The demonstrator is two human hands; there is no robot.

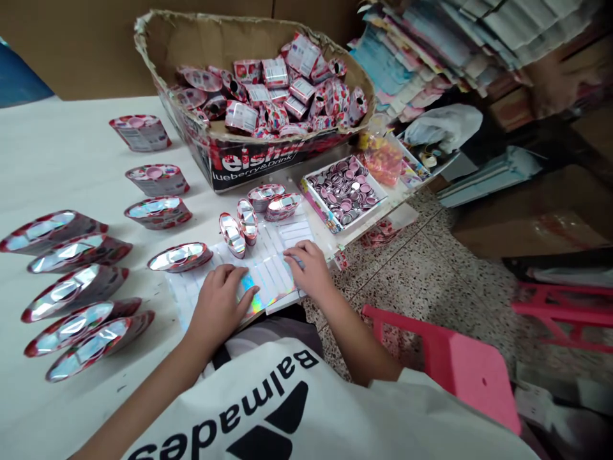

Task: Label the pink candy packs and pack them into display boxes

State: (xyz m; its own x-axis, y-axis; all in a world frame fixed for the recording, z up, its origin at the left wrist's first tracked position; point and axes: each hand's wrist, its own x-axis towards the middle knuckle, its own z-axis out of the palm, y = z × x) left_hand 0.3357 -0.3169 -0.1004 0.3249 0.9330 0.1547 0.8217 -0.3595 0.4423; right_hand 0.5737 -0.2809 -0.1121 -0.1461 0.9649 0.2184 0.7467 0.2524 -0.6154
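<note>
A sheet of silvery, rainbow-shining sticker strips lies at the table's front edge. My left hand rests on its left part, thumb and fingers apart, beside a bright rainbow patch. On the sheet's right side my right hand lies with loosely bent fingers touching it; I make out nothing held. Just beyond the sheet, two small red-and-white oval boxes with shiny tops lean side by side, and two more oval boxes stand behind them. Another oval box stands left of the sheet, near my left hand.
Several oval boxes line the table's left. At the back, a worn carton holds many boxes. A shallow tray of small round pink and silver caps sits right of it, beside a plastic bag. A pink stool stands on the floor.
</note>
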